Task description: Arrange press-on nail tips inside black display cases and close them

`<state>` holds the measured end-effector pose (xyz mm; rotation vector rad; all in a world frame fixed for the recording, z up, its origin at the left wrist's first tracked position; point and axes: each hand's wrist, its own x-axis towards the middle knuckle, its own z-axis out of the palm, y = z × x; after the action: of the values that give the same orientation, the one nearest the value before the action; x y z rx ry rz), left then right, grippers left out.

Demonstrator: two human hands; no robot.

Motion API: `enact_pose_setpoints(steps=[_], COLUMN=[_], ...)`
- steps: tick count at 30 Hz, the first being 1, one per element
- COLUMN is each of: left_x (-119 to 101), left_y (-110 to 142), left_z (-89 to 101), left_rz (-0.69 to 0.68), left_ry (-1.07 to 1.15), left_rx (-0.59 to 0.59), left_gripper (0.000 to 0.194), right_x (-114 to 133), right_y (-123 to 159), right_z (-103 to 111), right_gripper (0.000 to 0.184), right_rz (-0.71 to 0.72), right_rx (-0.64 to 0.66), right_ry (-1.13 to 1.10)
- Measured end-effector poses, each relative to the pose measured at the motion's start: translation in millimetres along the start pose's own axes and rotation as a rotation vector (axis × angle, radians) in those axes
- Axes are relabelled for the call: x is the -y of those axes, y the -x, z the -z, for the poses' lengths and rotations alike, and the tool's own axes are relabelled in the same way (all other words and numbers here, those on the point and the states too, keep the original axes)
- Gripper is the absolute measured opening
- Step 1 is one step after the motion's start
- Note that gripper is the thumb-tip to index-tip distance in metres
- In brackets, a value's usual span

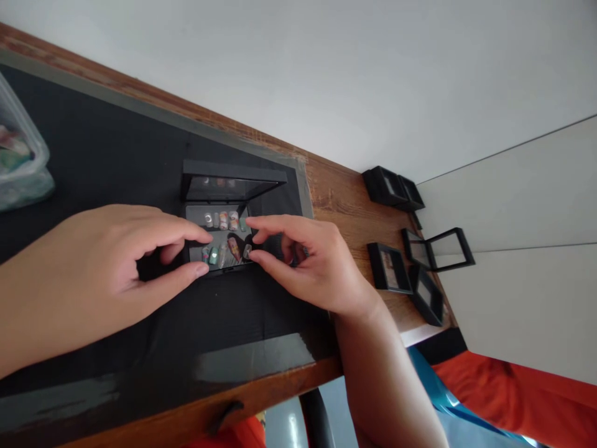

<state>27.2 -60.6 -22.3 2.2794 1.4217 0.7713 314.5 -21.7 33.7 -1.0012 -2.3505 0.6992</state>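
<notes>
A small black display case (233, 171) stands on the dark mat with its clear-windowed lid raised. In its grey tray lie two rows of decorated press-on nails (224, 220), some pale, some green, one reddish-brown (234, 247). My left hand (135, 255) reaches over the case's left side, thumb and forefinger apart beside the lower row, with nothing visible between them. From the right comes my right hand (312, 255), its forefinger tip by the upper row's end nail and its thumb beside the lower row's end nail (247, 251). Whether those tips touch the nails, I cannot tell.
At the far left is a clear plastic container (28, 149) with colourful pieces in it. Several black display cases (390, 267) lie on the wooden tabletop (336, 193) at right, one with its lid up (450, 249). A white wall (326, 74) rises behind the table.
</notes>
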Motion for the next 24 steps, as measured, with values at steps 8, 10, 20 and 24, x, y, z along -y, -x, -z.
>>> enact_pose_setpoints(steps=[8, 10, 20, 24], left_x=[3, 2, 4, -1], left_y=[-1, -1, 0, 1], left_z=[0.6, 0.0, -2.2, -4.7], left_rz=[-0.012, 0.002, -0.015, 0.037], left_ry=[-0.022, -0.013, 0.006, -0.015], left_rx=[0.005, 0.001, -0.017, -0.053], left_gripper=[0.028, 0.028, 0.023, 0.028], right_x=[1, 0, 0, 4], right_y=[-1, -1, -3, -3], right_z=[-2, -2, -6, -13], right_gripper=[0.041, 0.040, 0.036, 0.029], right_rz=[-0.014, -0.005, 0.038, 0.128], right_rx=[0.033, 0.023, -0.019, -0.060], right_ry=[0.054, 0.043, 0.016, -0.043])
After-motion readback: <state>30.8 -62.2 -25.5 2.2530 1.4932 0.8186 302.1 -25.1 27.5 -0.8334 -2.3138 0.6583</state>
